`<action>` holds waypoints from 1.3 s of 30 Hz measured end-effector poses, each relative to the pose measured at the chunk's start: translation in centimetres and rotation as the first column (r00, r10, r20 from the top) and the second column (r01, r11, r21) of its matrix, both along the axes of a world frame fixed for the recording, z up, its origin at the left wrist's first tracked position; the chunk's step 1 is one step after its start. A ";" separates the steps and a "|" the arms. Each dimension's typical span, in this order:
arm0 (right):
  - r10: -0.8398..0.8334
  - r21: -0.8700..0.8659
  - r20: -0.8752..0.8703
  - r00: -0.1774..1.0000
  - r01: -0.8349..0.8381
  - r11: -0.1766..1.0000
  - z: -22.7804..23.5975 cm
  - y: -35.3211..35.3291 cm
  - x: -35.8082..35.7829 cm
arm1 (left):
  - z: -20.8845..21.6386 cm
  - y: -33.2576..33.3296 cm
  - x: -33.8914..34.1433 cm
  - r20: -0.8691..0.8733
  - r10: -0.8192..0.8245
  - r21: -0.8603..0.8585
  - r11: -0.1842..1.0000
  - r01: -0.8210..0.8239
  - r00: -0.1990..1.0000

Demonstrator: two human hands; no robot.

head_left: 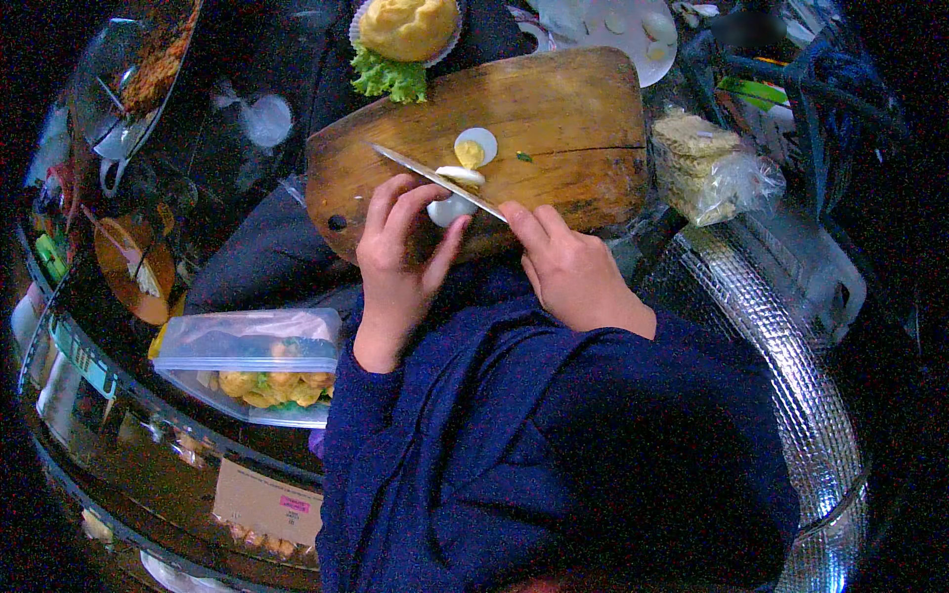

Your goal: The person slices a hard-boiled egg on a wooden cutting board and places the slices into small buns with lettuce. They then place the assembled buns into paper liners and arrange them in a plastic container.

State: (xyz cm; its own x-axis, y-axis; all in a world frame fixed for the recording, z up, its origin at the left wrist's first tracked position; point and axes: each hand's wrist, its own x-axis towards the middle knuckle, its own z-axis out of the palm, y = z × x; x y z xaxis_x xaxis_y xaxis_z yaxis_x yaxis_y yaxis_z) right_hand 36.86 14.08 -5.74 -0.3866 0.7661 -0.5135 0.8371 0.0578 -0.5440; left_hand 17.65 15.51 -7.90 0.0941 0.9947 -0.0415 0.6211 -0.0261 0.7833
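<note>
A wooden cutting board (573, 119) lies in front of me. On it my left hand (400, 237) steadies a peeled boiled egg (450, 211) between thumb and fingers. My right hand (568, 262) is closed round the handle end of a knife (415, 165), whose blade slants up to the left across the egg. One egg slice (461, 176) leans along the far side of the blade. Beyond it lies another slice (475, 145) with its yolk showing. The knife's handle is hidden in my right hand.
At the far edge sits a bun with lettuce (407, 40) in a paper cup. A plastic-wrapped stack of pale food (702, 163) stands right of the board. To the left is a lidded clear box (247, 341) with yellow food. Silvery quilted material (781, 366) curves down the right.
</note>
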 end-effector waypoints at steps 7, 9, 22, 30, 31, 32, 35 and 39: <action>-0.031 0.013 -0.086 0.996 0.032 0.999 -1.1 -0.1 0.1 | -0.1 0.0 -0.1 -0.003 -0.008 0.005 1.000 0.008 1.000; -0.037 0.008 -0.092 0.995 0.038 0.999 -1.2 -0.2 0.2 | -0.1 0.0 -0.1 0.001 -0.003 -0.005 1.000 0.003 1.000; -0.025 -0.068 0.003 1.000 0.025 0.997 0.1 -1.2 2.3 | 0.2 0.2 -0.1 0.034 -0.013 0.009 1.000 0.013 0.999; -0.025 0.036 -0.054 0.998 0.027 0.999 -0.3 -1.0 2.3 | 1.0 0.2 -0.1 0.090 0.022 0.017 1.000 -0.024 0.996; -0.022 0.051 -0.072 0.997 0.026 0.998 -0.3 -1.0 2.3 | 1.2 0.1 -0.1 0.106 0.030 0.006 0.999 -0.031 0.994; -0.045 0.051 -0.093 0.995 0.049 0.997 -0.2 -1.0 2.3 | 1.2 0.1 -0.1 0.093 0.029 0.013 0.999 -0.030 0.995; -0.033 0.056 -0.103 0.994 0.039 0.998 0.0 -0.9 2.3 | 1.2 -0.1 -0.1 0.099 0.026 0.016 0.999 -0.028 0.995; -0.083 0.013 -0.091 0.992 0.084 0.996 0.6 -0.9 2.1 | 0.6 -0.6 -0.2 0.066 0.030 0.017 0.999 -0.031 0.997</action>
State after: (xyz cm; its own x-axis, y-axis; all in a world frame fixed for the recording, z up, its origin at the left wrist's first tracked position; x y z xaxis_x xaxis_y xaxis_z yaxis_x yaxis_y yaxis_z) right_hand 39.00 13.22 -5.11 -0.3649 0.8059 -0.4662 0.7869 -0.0006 -0.6170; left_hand 17.47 14.96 -7.28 0.0654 0.9977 -0.0182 0.5686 -0.0223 0.8223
